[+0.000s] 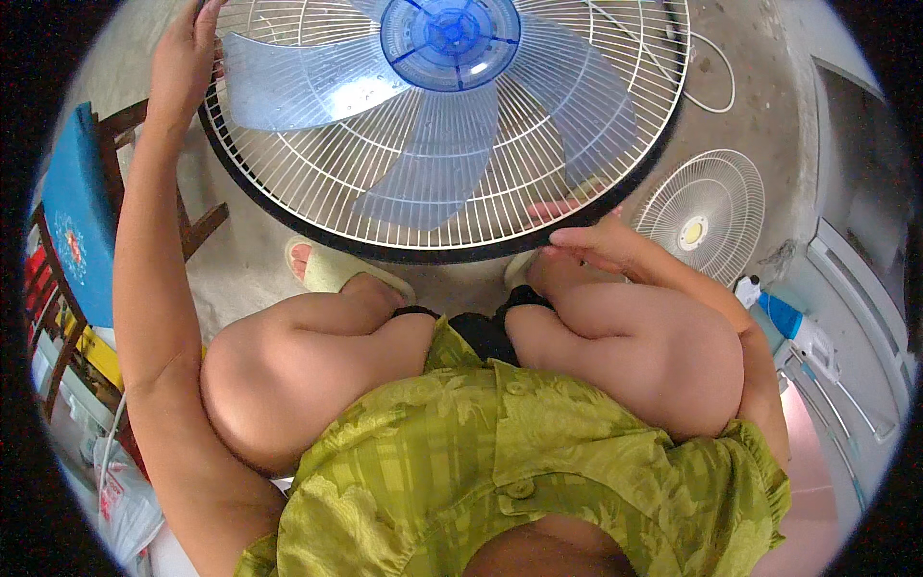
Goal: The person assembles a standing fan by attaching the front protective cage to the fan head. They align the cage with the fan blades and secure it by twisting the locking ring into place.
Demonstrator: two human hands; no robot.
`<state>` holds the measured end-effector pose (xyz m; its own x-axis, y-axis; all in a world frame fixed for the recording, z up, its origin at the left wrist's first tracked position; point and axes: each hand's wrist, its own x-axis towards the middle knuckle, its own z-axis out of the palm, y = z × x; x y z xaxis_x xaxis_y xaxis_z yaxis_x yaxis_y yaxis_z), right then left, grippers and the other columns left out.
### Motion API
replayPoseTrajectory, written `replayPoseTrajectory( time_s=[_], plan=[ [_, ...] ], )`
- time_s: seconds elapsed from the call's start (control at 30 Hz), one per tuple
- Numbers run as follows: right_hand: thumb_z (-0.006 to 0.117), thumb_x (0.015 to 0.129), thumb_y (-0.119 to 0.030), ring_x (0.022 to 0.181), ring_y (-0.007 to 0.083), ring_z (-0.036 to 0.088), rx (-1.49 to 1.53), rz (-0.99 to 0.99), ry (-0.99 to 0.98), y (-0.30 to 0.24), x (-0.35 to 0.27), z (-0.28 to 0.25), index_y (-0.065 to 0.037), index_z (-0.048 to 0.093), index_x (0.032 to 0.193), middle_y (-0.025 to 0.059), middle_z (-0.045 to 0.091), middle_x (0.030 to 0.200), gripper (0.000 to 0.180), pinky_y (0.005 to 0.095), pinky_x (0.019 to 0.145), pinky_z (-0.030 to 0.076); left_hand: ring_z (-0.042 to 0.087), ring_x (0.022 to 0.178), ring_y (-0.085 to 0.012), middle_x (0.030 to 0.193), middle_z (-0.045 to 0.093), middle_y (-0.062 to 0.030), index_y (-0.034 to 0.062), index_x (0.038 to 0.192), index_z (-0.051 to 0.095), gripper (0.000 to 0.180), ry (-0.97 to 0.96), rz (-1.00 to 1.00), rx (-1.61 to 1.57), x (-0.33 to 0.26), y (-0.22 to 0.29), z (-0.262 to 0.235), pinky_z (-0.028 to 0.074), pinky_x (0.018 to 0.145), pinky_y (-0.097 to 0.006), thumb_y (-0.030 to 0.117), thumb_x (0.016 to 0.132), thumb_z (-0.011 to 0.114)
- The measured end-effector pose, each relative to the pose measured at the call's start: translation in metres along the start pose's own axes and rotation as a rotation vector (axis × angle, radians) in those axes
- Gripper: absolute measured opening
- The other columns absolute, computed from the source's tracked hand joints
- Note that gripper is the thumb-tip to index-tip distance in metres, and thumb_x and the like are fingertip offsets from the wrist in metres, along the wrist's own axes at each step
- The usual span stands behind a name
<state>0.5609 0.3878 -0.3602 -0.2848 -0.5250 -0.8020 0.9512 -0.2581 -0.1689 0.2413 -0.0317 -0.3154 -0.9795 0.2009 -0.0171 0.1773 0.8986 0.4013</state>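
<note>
A large round white wire fan guard (pixel 327 173) with a black rim is in front of my knees. Translucent blue fan blades (pixel 433 163) spread from a blue hub (pixel 450 38) within its circle. My left hand (pixel 183 53) is closed at the guard's upper left edge, its fingertips partly out of view. At the lower right, my right hand (pixel 606 243) grips the black rim. The thumb lies on the near side, and the fingers show through the wires behind.
Another white wire guard (pixel 702 216) with a yellow centre lies on the concrete floor to the right. Beside it stand a spray bottle (pixel 808 337) and a grey cabinet (pixel 860 317). On the left are a wooden chair (pixel 207 226), blue cloth (pixel 77 231) and a plastic bag (pixel 130 500).
</note>
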Motion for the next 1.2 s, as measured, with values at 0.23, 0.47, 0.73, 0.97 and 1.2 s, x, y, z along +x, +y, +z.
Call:
replayPoseTrajectory(
  time_s=[0.23, 0.47, 0.73, 0.97, 1.2],
  plan=[
    [0.07, 0.077, -0.007, 0.078, 0.012, 0.06, -0.284, -0.232, 0.15, -0.019, -0.02, 0.017, 0.005, 0.059, 0.11, 0.0108, 0.061, 0.107, 0.037, 0.0232, 0.062, 0.05, 0.048, 0.058, -0.0107, 0.066, 0.049, -0.0031, 0.0113, 0.117, 0.059, 0.041, 0.0, -0.061, -0.048, 0.0, 0.003, 0.003, 0.041, 0.055, -0.026, 0.041, 0.096, 0.04],
    [0.065, 0.079, -0.002, 0.084, 0.0146, 0.061, -0.206, -0.262, 0.268, -0.024, -0.028, 0.026, 0.003, 0.057, 0.115, 0.0122, 0.059, 0.114, 0.037, 0.0245, 0.065, 0.052, 0.059, 0.074, -0.0227, 0.085, 0.061, -0.0136, 0.0068, 0.12, 0.056, 0.047, 0.037, -0.055, 0.043, 0.0, 0.004, -0.002, 0.046, 0.071, -0.033, 0.044, 0.095, 0.041],
    [0.061, 0.083, -0.004, 0.089, 0.0167, 0.062, -0.037, -0.259, 0.18, -0.033, -0.026, 0.028, -0.002, 0.037, 0.135, 0.009, 0.06, 0.109, 0.057, 0.0253, 0.07, 0.053, 0.057, 0.104, -0.0335, 0.112, 0.06, -0.0192, 0.0055, 0.121, 0.055, 0.046, 0.096, 0.113, 0.129, 0.006, -0.016, 0.004, 0.042, 0.088, -0.036, 0.041, 0.096, 0.04],
    [0.063, 0.083, -0.006, 0.089, 0.0168, 0.062, -0.11, -0.217, 0.187, -0.036, -0.028, 0.026, -0.003, 0.037, 0.136, 0.008, 0.06, 0.109, 0.059, 0.0269, 0.071, 0.054, 0.06, 0.087, -0.0258, 0.098, 0.063, -0.0159, 0.007, 0.121, 0.055, 0.045, -0.002, 0.01, 0.036, 0.004, -0.001, -0.001, 0.045, 0.08, -0.033, 0.041, 0.096, 0.041],
    [0.062, 0.084, -0.008, 0.092, 0.0156, 0.062, -0.19, -0.208, 0.242, -0.038, -0.03, 0.033, -0.004, 0.032, 0.139, 0.0082, 0.062, 0.109, 0.063, 0.0233, 0.07, 0.051, 0.058, 0.077, -0.0194, 0.09, 0.063, -0.0125, 0.0082, 0.121, 0.056, 0.045, -0.033, -0.049, -0.007, 0.003, -0.001, 0.001, 0.046, 0.075, -0.031, 0.042, 0.096, 0.042]
  ],
)
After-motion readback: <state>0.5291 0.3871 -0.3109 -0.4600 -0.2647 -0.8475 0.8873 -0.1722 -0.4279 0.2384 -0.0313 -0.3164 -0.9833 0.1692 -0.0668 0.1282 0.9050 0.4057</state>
